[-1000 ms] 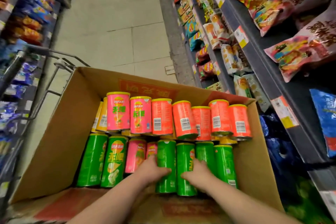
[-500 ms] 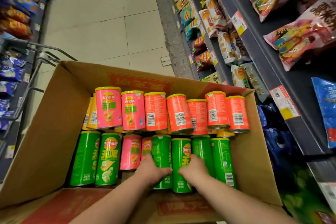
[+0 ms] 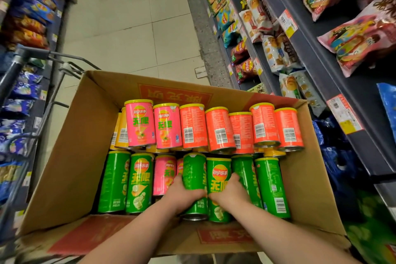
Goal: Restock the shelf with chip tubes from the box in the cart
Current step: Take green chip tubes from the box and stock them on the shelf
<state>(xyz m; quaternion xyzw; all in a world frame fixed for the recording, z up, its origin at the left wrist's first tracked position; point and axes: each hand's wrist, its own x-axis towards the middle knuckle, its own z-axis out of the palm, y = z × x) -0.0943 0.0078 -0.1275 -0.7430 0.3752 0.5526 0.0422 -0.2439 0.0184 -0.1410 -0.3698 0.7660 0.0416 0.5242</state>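
An open cardboard box (image 3: 70, 146) holds several chip tubes lying on their sides: green ones in the near row, pink and orange ones in the far row, yellow ones underneath. My left hand (image 3: 182, 194) is wrapped around a green tube (image 3: 194, 169) that is raised slightly above its neighbours. My right hand (image 3: 230, 192) grips the green tube beside it (image 3: 218, 176), whose logo faces up. The two hands touch at the thumbs.
The box rests in a cart whose metal handle (image 3: 25, 53) shows at the left. Shelves of snack bags (image 3: 276, 53) with price tags run along the right side; more bags (image 3: 25, 90) line the left. Tiled aisle floor (image 3: 132, 28) lies ahead.
Both hands have closed further around the two middle green tubes, and the left tube has lifted a little out of the row. The view has tilted slightly.
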